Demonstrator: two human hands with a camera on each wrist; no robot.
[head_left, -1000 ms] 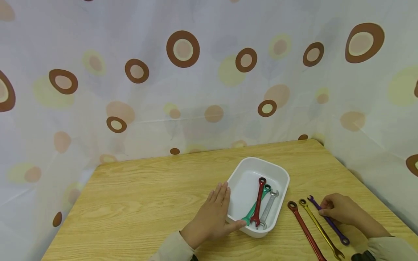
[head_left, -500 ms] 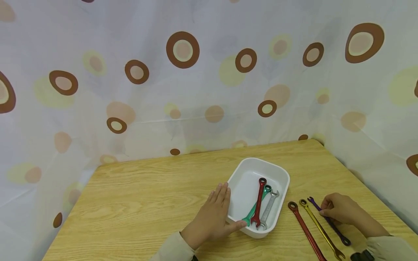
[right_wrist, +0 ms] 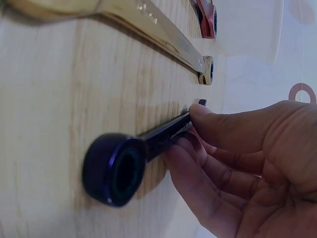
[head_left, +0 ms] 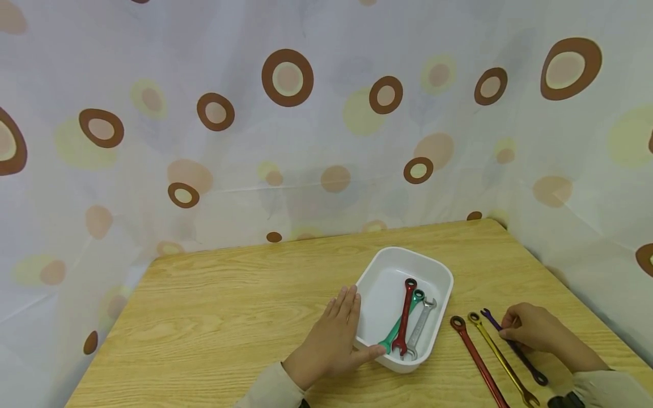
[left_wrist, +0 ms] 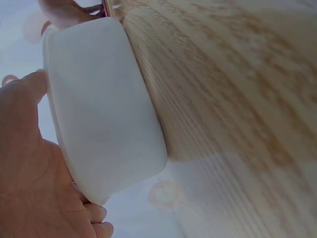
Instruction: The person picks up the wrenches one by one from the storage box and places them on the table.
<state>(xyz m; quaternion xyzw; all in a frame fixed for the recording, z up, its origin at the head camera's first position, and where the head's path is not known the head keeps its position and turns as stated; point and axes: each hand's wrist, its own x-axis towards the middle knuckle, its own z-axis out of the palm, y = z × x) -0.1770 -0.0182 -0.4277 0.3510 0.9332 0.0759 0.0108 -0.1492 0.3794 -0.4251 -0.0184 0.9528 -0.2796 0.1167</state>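
My left hand (head_left: pixel 333 334) lies with straight fingers along the left side of a white plastic tub (head_left: pixel 374 283), its thumb over the near rim. In the left wrist view the palm faces the tub's outer wall (left_wrist: pixel 104 109). Inside the tub lie a red wrench (head_left: pixel 405 317), a green wrench (head_left: pixel 394 331) partly under it, and a silver wrench (head_left: pixel 421 328). At the right, my right hand (head_left: pixel 533 328) pinches a purple wrench (head_left: pixel 525 358) between thumb and fingers. In the right wrist view its ring end (right_wrist: pixel 116 168) points toward the camera, close over the table.
Left of the purple wrench, a yellow wrench (head_left: pixel 502 360) and a longer red wrench (head_left: pixel 478 360) lie side by side on the wooden table (head_left: pixel 214 328). A white curtain with brown and yellow circles (head_left: pixel 306 141) hangs behind the table and at both sides.
The purple wrench has turned slightly in my right hand's pinch, and its ring end has shifted a little. My left hand and the tub keep their places.
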